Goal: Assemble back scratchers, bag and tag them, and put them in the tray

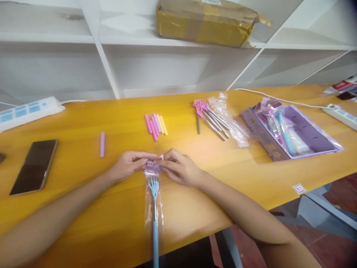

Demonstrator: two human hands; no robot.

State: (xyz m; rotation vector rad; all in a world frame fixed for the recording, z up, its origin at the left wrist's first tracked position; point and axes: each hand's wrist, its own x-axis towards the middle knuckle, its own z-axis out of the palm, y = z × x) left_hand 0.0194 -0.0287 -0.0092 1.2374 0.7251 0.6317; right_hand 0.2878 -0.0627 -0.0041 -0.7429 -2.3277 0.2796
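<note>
A blue back scratcher point(155, 208) lies in a clear plastic sleeve, its hand-shaped end toward the shelf and its handle running past the table's front edge. At the sleeve's top is a small purple printed card point(153, 167). My left hand point(131, 165) is closed on the card's left side, fingers and thumb together. My right hand point(178, 167) pinches the card's right upper corner, where a small pale bit shows between the fingers. Beyond my hands lie several pink, lilac and yellow tubes point(155, 126), and a lone lilac tube point(102, 144) is off to the left.
Pink back scratchers point(213, 119) with metal rods lie beside clear plastic sleeves point(231, 123). A purple box point(315, 130) holding wrapped scratchers stands at right. A phone point(34, 166) and a power strip point(30, 111) are at left. A taped carton point(206, 22) sits on the shelf.
</note>
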